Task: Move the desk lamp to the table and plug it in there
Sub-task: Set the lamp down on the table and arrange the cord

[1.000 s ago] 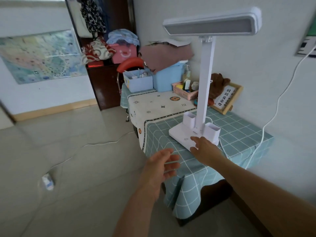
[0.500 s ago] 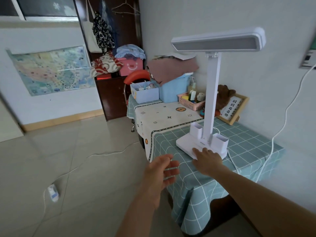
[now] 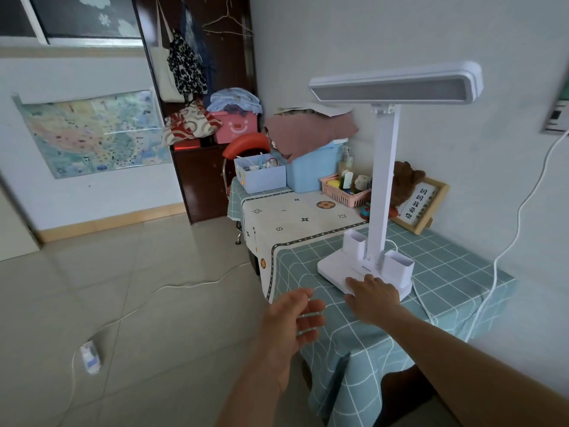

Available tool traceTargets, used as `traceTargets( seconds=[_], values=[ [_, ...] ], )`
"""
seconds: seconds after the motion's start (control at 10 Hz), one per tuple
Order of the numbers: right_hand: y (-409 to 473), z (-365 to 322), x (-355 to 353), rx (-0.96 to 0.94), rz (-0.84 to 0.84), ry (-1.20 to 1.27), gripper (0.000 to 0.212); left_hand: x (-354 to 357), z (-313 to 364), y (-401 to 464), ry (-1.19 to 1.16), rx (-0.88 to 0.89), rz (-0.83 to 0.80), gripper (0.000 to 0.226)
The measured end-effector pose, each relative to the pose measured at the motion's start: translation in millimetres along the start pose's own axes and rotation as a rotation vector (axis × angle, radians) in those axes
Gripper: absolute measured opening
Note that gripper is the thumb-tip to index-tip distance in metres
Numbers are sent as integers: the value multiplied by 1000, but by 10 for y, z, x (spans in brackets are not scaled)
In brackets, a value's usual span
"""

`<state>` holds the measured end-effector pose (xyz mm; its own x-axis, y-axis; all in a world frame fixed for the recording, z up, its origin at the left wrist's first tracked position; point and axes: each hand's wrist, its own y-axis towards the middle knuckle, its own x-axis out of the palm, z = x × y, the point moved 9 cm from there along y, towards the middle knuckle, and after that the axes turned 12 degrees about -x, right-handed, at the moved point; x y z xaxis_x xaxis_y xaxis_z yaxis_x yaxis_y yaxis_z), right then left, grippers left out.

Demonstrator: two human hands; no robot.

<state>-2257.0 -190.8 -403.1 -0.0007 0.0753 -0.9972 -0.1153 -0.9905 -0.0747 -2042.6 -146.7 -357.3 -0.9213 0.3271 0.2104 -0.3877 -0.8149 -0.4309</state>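
Note:
The white desk lamp [image 3: 385, 180] stands upright on the table [image 3: 446, 272], which wears a teal checked cloth. Its flat base has two small cups beside the pole. My right hand [image 3: 372, 298] lies flat on the front edge of the base, fingers on top, not closed around it. My left hand [image 3: 289, 325] hovers open in the air just off the table's near corner, holding nothing. A white cord [image 3: 523, 204] runs from behind the base over the table's right edge and up to a wall socket [image 3: 557, 115].
Boxes, a pink basket [image 3: 345, 192] and a framed sign [image 3: 421, 204] fill the table's far end by the wall. A red chair [image 3: 243, 146] stands behind the table. On the tiled floor at left lies a power strip [image 3: 90, 360] with its own white cord.
My head has tilted up, so the lamp and table sit lower in view. Both hands stay about where they were, the right one on the lamp's base.

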Motion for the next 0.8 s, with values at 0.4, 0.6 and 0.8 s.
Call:
traceTargets(
  seconds=[0.4, 0.6, 0.8],
  values=[
    [-80, -70, -117, -12, 120, 38, 45, 83, 2, -33, -52, 19, -31, 21],
    [-150, -97, -186, -4, 132, 69, 49, 103, 9, -59, -49, 24, -32, 20],
    [-321, -197, -393, -14, 234, 172, 51, 157, 62, -94, -60, 49, -51, 21]
  ],
)
